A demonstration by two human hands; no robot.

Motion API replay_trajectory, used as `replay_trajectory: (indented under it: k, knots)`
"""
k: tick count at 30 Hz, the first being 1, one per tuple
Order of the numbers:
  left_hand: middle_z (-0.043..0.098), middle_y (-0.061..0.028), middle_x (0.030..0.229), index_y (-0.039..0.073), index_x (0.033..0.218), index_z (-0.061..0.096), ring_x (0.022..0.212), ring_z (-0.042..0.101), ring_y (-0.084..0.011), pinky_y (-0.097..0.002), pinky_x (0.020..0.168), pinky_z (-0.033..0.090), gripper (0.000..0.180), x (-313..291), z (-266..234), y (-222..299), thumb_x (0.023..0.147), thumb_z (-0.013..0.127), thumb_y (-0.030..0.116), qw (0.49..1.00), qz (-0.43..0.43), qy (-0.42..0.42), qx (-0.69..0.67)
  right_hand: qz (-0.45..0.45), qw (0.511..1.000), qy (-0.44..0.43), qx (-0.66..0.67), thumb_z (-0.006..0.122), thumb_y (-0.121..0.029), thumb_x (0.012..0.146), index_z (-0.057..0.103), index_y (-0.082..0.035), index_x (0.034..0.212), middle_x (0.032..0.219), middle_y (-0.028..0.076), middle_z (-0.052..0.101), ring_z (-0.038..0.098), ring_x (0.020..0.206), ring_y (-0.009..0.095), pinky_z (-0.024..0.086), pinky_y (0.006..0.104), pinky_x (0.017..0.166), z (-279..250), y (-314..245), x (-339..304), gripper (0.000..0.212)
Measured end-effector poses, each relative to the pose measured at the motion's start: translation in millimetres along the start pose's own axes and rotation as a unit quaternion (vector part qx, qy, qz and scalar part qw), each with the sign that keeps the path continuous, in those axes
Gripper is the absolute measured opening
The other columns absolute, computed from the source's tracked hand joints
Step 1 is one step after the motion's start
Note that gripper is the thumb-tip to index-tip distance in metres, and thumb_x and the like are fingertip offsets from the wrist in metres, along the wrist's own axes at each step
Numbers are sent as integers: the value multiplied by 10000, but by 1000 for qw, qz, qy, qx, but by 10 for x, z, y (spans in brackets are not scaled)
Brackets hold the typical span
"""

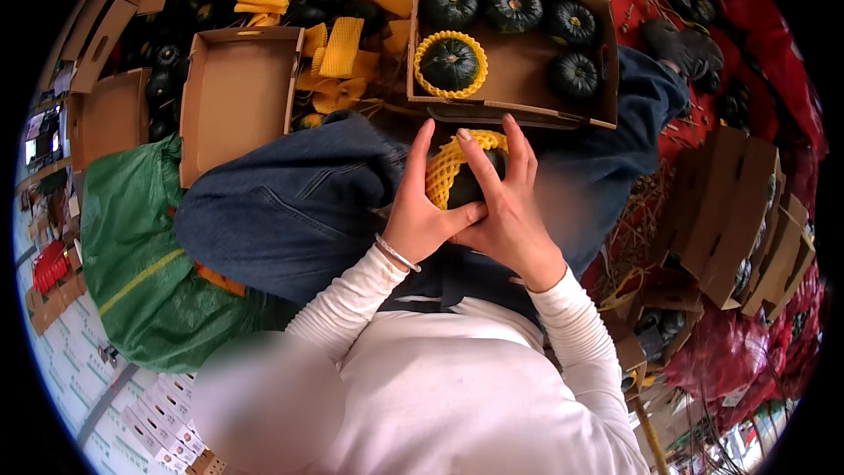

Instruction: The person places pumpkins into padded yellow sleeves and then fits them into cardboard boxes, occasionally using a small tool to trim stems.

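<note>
Between my two hands, above my lap, is a dark green squash partly covered by a yellow foam net sleeve. My left hand curves round its left side, over the netting. On the other side my right hand grips the squash, with fingers stretched over the top. The thumbs of both hands meet at the near side. Just beyond stands a shallow cardboard box holding several dark green squashes. One netted squash sits in its near left corner.
Loose yellow foam nets lie left of the box, among more squashes. A shallow cardboard tray stands further left, beside a green plastic sack. Stacked cartons are at the right, and red sheeting covers ground at the far right.
</note>
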State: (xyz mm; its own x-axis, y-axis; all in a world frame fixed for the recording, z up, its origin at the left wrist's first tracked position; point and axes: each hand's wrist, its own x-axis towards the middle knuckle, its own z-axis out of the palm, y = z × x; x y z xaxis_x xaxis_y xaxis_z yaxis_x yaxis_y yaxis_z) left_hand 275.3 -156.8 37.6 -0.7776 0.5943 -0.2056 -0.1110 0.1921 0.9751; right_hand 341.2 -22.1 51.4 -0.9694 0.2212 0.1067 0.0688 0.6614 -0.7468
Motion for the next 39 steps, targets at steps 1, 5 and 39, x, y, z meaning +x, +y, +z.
replay_trajectory:
  k: [1,5,39]
  knots:
    - [378,-178,1364,5,1451,121,1235,425,-244,-354,1040,354,1047,47,-11,3,693,816,201,999,6,-18,-26,-31,999,-7,-19,816,-152,482,477,-199,1321,1388,264,262,296,1231,497,322,539,1025,-12,24,36,907]
    - [410,-172,1352,-2,1457,99,1197,450,-217,-334,994,396,975,636,-295,185,785,756,261,971,-65,-135,-185,-63,998,18,-18,778,-169,516,543,-138,1231,1312,228,376,379,1188,429,366,493,1003,-167,408,471,754]
    - [596,-66,1042,-14,1196,482,972,578,-132,-263,853,477,303,177,-419,-35,969,506,184,977,-151,-149,-32,109,944,-170,261,676,-157,832,561,21,856,789,140,593,541,651,256,459,314,615,-167,332,265,213]
